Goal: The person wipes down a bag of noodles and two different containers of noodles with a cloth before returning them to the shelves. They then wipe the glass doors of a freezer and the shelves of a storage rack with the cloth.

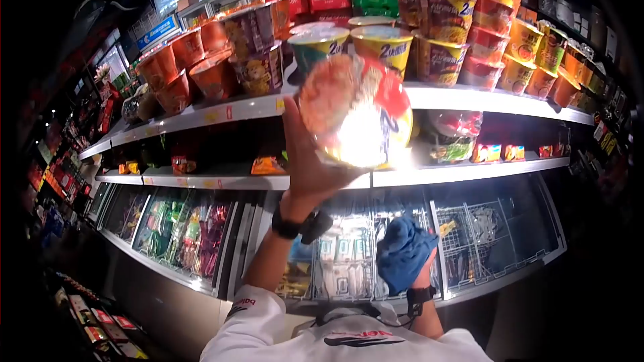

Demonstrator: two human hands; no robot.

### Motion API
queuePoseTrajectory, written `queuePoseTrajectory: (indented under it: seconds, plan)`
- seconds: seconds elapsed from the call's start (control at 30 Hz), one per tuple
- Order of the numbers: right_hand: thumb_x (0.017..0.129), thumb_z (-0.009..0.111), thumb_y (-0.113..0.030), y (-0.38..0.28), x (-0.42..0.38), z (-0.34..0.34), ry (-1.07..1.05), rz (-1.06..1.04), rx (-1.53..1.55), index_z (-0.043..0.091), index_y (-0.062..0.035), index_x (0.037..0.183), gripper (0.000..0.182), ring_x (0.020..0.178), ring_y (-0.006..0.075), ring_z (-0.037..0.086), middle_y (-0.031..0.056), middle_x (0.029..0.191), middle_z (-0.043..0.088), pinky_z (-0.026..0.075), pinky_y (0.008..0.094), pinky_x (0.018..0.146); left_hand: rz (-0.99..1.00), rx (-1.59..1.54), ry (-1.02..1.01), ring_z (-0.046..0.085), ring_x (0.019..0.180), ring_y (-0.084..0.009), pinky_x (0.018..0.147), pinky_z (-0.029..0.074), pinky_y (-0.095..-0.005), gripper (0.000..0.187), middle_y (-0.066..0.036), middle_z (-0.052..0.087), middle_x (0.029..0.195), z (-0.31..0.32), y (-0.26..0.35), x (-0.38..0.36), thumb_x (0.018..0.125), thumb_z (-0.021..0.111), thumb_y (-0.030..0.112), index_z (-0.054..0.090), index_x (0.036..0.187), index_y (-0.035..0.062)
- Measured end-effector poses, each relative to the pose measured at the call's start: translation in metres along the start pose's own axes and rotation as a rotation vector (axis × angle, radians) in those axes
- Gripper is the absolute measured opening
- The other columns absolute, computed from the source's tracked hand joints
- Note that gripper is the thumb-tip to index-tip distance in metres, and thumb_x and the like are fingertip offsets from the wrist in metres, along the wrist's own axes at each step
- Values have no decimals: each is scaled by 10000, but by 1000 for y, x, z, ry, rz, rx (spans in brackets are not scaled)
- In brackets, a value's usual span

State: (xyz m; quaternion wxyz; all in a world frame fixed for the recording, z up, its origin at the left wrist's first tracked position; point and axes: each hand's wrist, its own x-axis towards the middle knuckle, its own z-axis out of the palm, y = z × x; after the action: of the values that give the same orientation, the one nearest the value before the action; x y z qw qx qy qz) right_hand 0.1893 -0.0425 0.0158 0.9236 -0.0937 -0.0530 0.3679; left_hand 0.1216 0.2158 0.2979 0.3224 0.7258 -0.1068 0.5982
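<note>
My left hand (312,174) is raised in front of the upper shelf, its fingers wrapped round an instant noodle cup (342,100). The cup's lid is tilted toward me, and strong glare washes out its lower part. Lower down on the right, my right hand (426,267) grips a crumpled blue cloth (402,251) above the freezer; the cloth hides most of its fingers. Just behind the held cup stand a green noodle cup (312,43) and a yellow noodle cup (386,43) on the upper shelf.
More noodle cups, several of them stacked, line the upper white shelf (503,99) on both sides. Small packets (268,165) lie on the lower shelf. Beneath is a glass-topped freezer (168,281) with bagged goods and wire baskets. Boxed goods (94,322) sit at the lower left.
</note>
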Motion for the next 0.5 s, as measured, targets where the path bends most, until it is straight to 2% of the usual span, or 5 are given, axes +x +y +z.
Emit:
queuePoseTrajectory:
  seconds: [0.2, 0.23, 0.33, 0.37, 0.5]
  plan:
    - [1054, 265, -604, 8, 16, 110, -318, 25, 93, 331, -28, 1605, 800, 1439, 382, 453, 200, 1612, 419, 292, 494, 1254, -127, 408, -288, 473, 1335, -411, 1120, 410, -517, 1311, -227, 432, 1512, -61, 35, -107, 546, 1002, 253, 243, 1586, 7]
    - [1023, 359, -542, 16, 21, 136, -380, -41, -68, 342, -35, 1601, 769, 1398, 382, 467, 206, 1569, 443, 310, 486, 1219, -218, 350, -316, 464, 1347, -418, 1116, 415, -507, 1263, -221, 458, 1488, -68, 40, -117, 547, 990, 251, 285, 1565, 3]
    - [930, 639, -357, 48, 31, 212, -508, -626, -1663, 375, -53, 1586, 770, 1276, 384, 509, 224, 1441, 513, 366, 464, 1115, -159, 375, -459, 504, 1286, -435, 1094, 428, -517, 1128, -218, 509, 1421, -79, 68, -115, 532, 948, 224, 427, 1506, -4]
    - [933, 642, -385, 52, 36, 217, -734, -631, -1787, 416, -52, 1565, 749, 1195, 445, 501, 245, 1361, 522, 362, 457, 1109, -104, 433, -514, 521, 1246, -441, 1077, 444, -518, 1093, -212, 525, 1397, -84, 71, -116, 525, 930, 214, 460, 1487, -4]
    - [963, 580, -434, 83, 32, 197, -883, -414, -1428, 458, -70, 1547, 699, 1219, 465, 496, 258, 1343, 525, 367, 443, 1092, -202, 499, -564, 529, 1168, -453, 991, 486, -519, 1026, -226, 520, 1322, -110, 75, -130, 515, 928, 216, 493, 1419, -1]
